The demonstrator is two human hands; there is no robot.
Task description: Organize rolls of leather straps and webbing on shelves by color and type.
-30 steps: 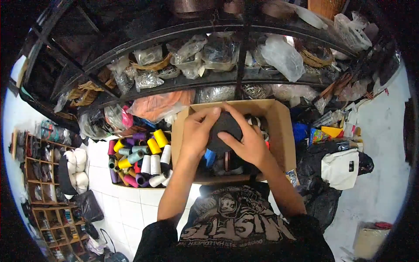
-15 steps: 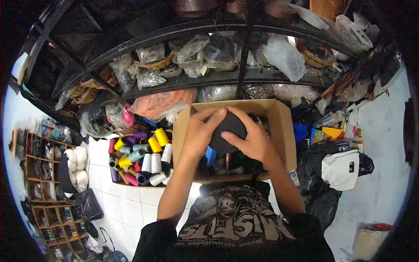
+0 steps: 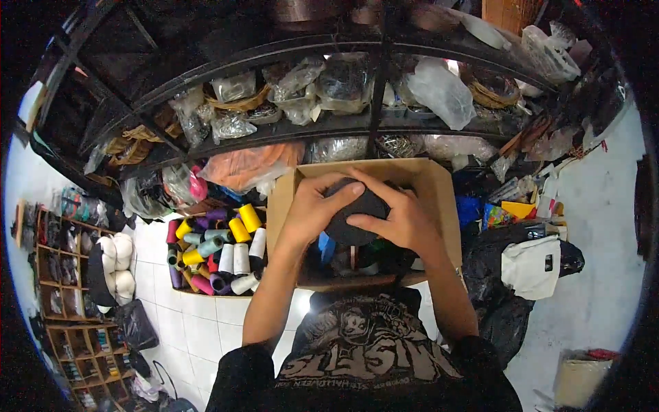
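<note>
Hands both on one dark thread cone [image 3: 353, 213]: my left hand [image 3: 312, 209] and right hand [image 3: 405, 223] clasp it over the open cardboard box [image 3: 439, 199]. Risk, as I judge it: a slack grip drops it among the spools inside the box.

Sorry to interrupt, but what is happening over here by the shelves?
A person holds a dark round object between both hands, the left hand and right hand, above an open cardboard box with thread spools inside. A tray of coloured thread cones sits to the left, below shelves of plastic bags.
</note>
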